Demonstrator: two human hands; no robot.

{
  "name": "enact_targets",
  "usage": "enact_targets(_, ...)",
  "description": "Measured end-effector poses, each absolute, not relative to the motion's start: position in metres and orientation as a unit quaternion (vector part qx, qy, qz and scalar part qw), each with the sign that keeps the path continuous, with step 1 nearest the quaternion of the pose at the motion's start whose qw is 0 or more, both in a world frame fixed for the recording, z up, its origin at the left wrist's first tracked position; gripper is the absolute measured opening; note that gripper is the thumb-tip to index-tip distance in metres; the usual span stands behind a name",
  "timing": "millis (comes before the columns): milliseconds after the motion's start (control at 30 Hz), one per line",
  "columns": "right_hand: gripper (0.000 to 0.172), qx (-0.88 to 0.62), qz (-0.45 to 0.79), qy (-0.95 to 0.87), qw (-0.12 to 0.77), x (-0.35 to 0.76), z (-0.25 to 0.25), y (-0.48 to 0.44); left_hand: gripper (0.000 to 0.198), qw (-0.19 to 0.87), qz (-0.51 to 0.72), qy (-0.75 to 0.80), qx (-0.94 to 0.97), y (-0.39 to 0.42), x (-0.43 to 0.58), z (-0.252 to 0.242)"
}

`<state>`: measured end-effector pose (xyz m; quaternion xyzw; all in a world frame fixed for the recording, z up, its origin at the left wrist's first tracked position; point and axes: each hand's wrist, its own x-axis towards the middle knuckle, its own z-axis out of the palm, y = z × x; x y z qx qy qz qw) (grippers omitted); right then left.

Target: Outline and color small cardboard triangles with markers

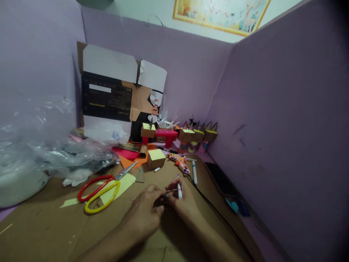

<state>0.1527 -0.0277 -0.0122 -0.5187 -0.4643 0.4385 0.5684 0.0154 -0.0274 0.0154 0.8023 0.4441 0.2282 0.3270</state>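
In the middle of the cardboard-covered table my two hands meet. A white marker (pixel 179 190) with a purple tip sits in my right hand (pixel 181 200), its tip pointing up and away. My left hand (pixel 148 207) is closed, fingertips pinched against those of my right hand. Whatever small dark thing lies between them is mostly hidden by the fingers. Just beyond the hands are a small cardboard box (pixel 156 160) with a pale yellow top and a white marker cap (pixel 157 169). Scissors (pixel 105 187) with red and yellow handles lie open to the left, over pale yellow paper (pixel 122 185).
A glue gun (pixel 179 162) with patterned covering trails a black cable past my right arm. Another marker (pixel 194 173) and a dark phone (pixel 219 178) lie to the right. Cardboard cat figures (pixel 188 135) stand behind. Plastic bags (pixel 54 145) fill the left; a printed carton (pixel 107 94) leans at the back.
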Motion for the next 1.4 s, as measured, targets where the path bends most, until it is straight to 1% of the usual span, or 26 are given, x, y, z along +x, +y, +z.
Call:
enact_targets(133, 0.029, -0.507, 0.463, -0.462, 0.562, 0.15, -0.008, -0.026, 0.035, 0.335, 0.24, 0.433, 0.802, -0.024, 0.013, 0.015)
enact_targets(267, 0.025, -0.484, 0.483, -0.462, 0.564, 0.15, -0.001, -0.03, 0.037, 0.317, 0.24, 0.449, 0.8, -0.027, 0.014, 0.018)
enact_targets(333, 0.027, -0.473, 0.487, -0.468, 0.566, 0.151, 0.002, -0.033, 0.039, 0.308, 0.235, 0.46, 0.799, -0.029, 0.016, 0.021)
enact_targets(433, 0.031, -0.464, 0.477, -0.484, 0.569, 0.153, 0.002, -0.035, 0.042, 0.305, 0.218, 0.476, 0.796, -0.03, 0.018, 0.024)
enact_targets(533, 0.027, -0.47, 0.448, -0.491, 0.581, 0.156, -0.003, -0.034, 0.042, 0.304, 0.219, 0.469, 0.8, -0.03, 0.02, 0.024)
enact_targets(633, 0.024, -0.476, 0.43, -0.487, 0.592, 0.161, -0.006, -0.032, 0.04, 0.307, 0.243, 0.455, 0.799, -0.028, 0.019, 0.021)
enact_targets(767, 0.027, -0.47, 0.444, -0.467, 0.603, 0.168, -0.003, -0.028, 0.034, 0.301, 0.311, 0.488, 0.758, -0.019, 0.015, 0.018)
enact_targets(833, 0.028, -0.468, 0.466, -0.448, 0.603, 0.172, 0.0, -0.028, 0.031, 0.33, 0.326, 0.516, 0.72, -0.013, 0.012, 0.018)
enact_targets(933, 0.031, -0.467, 0.506, -0.424, 0.589, 0.176, 0.005, -0.029, 0.023, 0.479, 0.274, 0.53, 0.644, -0.007, 0.009, 0.022)
enact_targets(1000, 0.032, -0.466, 0.522, -0.416, 0.58, 0.178, 0.007, -0.03, 0.025, 0.571, 0.216, 0.515, 0.602, -0.006, 0.009, 0.025)
enact_targets(1033, 0.033, -0.466, 0.526, -0.414, 0.578, 0.179, 0.007, -0.031, 0.026, 0.597, 0.195, 0.505, 0.592, -0.006, 0.01, 0.026)
enact_targets(1100, 0.034, -0.467, 0.527, -0.414, 0.576, 0.18, 0.007, -0.032, 0.024, 0.619, 0.173, 0.487, 0.591, -0.008, 0.01, 0.028)
enact_targets(1233, 0.034, -0.474, 0.518, -0.424, 0.571, 0.181, 0.006, -0.031, 0.017, 0.642, 0.169, 0.481, 0.572, -0.01, 0.011, 0.026)
enact_targets(1400, 0.031, -0.481, 0.507, -0.443, 0.561, 0.181, 0.006, -0.031, 0.016, 0.603, 0.141, 0.495, 0.609, -0.013, 0.014, 0.024)
